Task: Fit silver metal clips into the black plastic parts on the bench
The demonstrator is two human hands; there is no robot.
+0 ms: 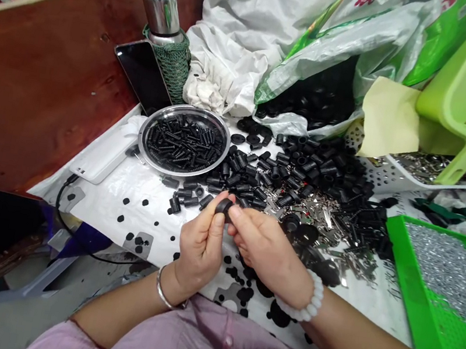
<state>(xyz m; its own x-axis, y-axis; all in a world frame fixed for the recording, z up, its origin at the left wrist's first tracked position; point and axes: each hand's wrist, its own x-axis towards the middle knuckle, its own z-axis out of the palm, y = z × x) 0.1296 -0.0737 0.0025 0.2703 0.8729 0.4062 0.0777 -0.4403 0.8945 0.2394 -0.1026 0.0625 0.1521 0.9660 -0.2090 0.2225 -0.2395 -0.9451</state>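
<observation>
Both my hands meet over the front of the table around a small round black plastic part (223, 207). My left hand (201, 240) pinches it between thumb and fingers. From the other side my right hand (263, 247) has its thumb and fingertips closed on the same part; whether they also hold a smaller piece is hidden. Just beyond my hands lies a heap of short black plastic tubes (300, 167). Thin metal strips (324, 212) are strewn to its right. A round metal dish (142, 147) full of black screws stands to the left of the heap.
A steel flask (162, 7) and a leaning phone (142, 74) stand at the back left. Nearby lies a white power bank (101, 156) with a cable. A green tray (423, 311) of small metal pins is at right, below a basket (418, 179) and a green scoop (465, 75).
</observation>
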